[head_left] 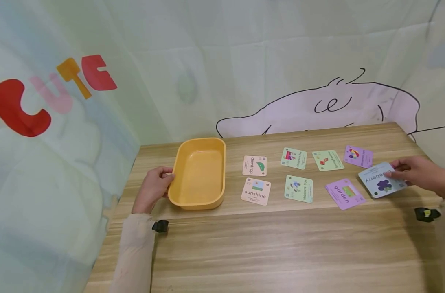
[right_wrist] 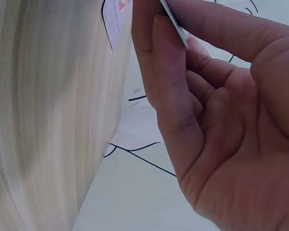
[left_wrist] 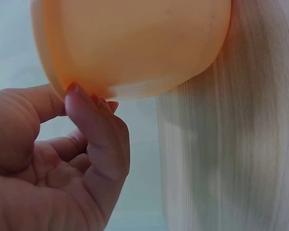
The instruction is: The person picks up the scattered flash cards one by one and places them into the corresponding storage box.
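My left hand (head_left: pixel 152 188) pinches the left rim of a yellow plastic tray (head_left: pixel 197 205) with thumb and fingers. In the left wrist view, the hand (left_wrist: pixel 98 144) holds the tray's edge (left_wrist: pixel 135 48) from the side. At the table's right, my right hand (head_left: pixel 424 175) pinches a light blue "blueberry" card (head_left: pixel 380 183) by its right edge. The card is tilted and close to the purple "garden" card (head_left: pixel 345 194) and the purple card (head_left: pixel 358 156) behind it. Only a thin card edge (right_wrist: pixel 176 24) shows between the fingers in the right wrist view.
Between tray and hand lie "dewdrop" (head_left: pixel 254 165) and "sunshine" (head_left: pixel 256 191) cards, then green "Children's Day" (head_left: pixel 293 158), "Teachers' Day" (head_left: pixel 298 189) and another green card (head_left: pixel 328 160). They rest on a wooden table (head_left: pixel 266 252). A printed curtain (head_left: pixel 244 61) hangs behind.
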